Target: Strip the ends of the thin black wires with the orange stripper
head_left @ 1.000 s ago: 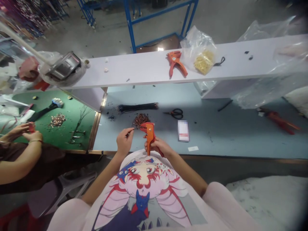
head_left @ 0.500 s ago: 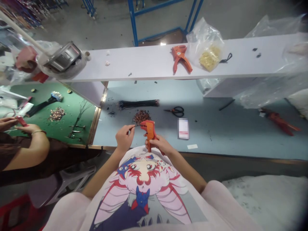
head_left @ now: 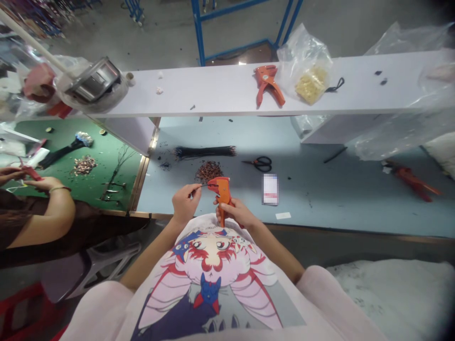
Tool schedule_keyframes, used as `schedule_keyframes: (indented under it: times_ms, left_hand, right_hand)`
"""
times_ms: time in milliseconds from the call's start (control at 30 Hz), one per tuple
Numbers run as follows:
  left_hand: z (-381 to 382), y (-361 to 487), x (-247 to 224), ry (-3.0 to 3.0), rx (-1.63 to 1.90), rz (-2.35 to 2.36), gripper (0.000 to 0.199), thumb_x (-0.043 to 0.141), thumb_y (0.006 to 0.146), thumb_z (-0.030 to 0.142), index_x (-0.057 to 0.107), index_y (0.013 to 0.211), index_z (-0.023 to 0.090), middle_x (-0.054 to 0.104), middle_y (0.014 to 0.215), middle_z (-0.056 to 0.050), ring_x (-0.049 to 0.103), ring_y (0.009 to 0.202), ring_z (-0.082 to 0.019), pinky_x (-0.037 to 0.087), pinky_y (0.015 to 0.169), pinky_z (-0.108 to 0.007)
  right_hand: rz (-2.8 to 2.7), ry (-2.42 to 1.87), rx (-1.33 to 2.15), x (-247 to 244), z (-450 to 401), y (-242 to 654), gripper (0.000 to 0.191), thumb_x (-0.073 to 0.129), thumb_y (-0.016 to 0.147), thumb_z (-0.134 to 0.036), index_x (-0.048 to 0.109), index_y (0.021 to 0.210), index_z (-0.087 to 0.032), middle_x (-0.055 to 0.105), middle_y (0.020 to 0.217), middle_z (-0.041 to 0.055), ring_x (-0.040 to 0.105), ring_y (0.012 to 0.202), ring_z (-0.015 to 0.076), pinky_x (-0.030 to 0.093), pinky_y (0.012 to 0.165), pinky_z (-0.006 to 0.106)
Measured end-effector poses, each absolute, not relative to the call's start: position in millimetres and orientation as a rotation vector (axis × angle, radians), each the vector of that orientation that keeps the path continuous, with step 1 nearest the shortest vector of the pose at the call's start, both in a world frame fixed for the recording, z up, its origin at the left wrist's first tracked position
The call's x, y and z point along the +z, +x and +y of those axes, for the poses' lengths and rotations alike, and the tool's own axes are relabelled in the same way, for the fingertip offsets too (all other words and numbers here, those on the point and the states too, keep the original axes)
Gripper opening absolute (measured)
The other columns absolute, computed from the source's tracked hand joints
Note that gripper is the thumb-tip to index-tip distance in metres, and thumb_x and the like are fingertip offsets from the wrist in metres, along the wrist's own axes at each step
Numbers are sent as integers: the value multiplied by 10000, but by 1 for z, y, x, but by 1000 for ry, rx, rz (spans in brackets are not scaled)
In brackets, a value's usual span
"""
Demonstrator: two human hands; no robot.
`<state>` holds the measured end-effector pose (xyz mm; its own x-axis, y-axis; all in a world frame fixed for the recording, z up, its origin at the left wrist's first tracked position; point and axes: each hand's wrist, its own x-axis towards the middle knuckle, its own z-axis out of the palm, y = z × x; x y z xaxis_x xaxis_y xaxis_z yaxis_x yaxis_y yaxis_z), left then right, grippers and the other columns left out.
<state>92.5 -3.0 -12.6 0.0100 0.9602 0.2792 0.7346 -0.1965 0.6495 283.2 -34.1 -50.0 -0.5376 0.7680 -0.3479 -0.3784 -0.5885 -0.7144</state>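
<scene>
My right hand [head_left: 236, 211] is wrapped round the handles of an orange wire stripper [head_left: 223, 193], held upright near the table's front edge. My left hand [head_left: 186, 201] pinches a thin black wire [head_left: 204, 185], whose far end reaches the stripper's red jaws. Just behind the jaws lies a heap of small copper-coloured and dark scraps [head_left: 209, 171]. Further back, a bundle of black wires [head_left: 206, 151] with bare ends stretches across the table. Black-handled scissors [head_left: 261, 164] rest to the right of it.
A white shelf [head_left: 213, 90] spans the back, bearing a second wire stripper [head_left: 268, 85] and a bag of yellow pieces [head_left: 311, 84]. Red-handled pliers [head_left: 412, 180] lie far right. At the green table on the left, another person's hands [head_left: 50, 182] hold a red tool.
My hands and the wire stripper keep nearly the same place, with the wire still at the jaws. The co-worker's hands have shifted slightly. The view has moved a little.
</scene>
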Motion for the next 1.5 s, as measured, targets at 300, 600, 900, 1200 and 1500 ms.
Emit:
schedule_keyframes:
  times_ms: [300,600,900,1200,1500]
  left_hand:
    - [-4,93,-9,1933,1003,1702,161,551,817,240,698,842,178,675,728,-24,557,612,-109,434,622,-225]
    - [-5,98,-4,1973,956,1589,146,538,845,251,665,843,179,647,734,-13,521,607,-99,402,591,-217]
    - [-10,97,-10,2056,910,1619,177,512,859,262,670,830,190,625,695,-12,532,630,-111,407,628,-226]
    - [-9,99,-5,1857,982,1693,180,524,832,274,667,830,166,665,731,-26,532,592,-106,414,586,-224]
    - [-15,100,6,1926,1091,1667,146,547,837,270,657,836,173,637,686,-4,529,584,-93,444,614,-216]
  right_hand:
    - [-788,-890,2133,-48,-34,283,431,687,733,-501,550,914,-135,598,629,5,588,532,127,494,495,256]
    - [-912,-861,2122,-45,-37,283,337,645,789,-456,535,872,-148,589,621,-7,586,527,126,497,511,261]
    - [-868,-911,2140,-54,-42,275,437,601,804,-507,419,562,-191,419,375,-67,383,291,71,342,317,203]
    - [-526,-649,2249,-44,-38,281,458,751,675,-461,546,943,-152,630,781,38,638,683,186,542,634,356]
    - [-647,-808,2047,-36,-37,289,404,752,686,-355,530,963,-161,617,807,36,633,717,190,539,653,363]
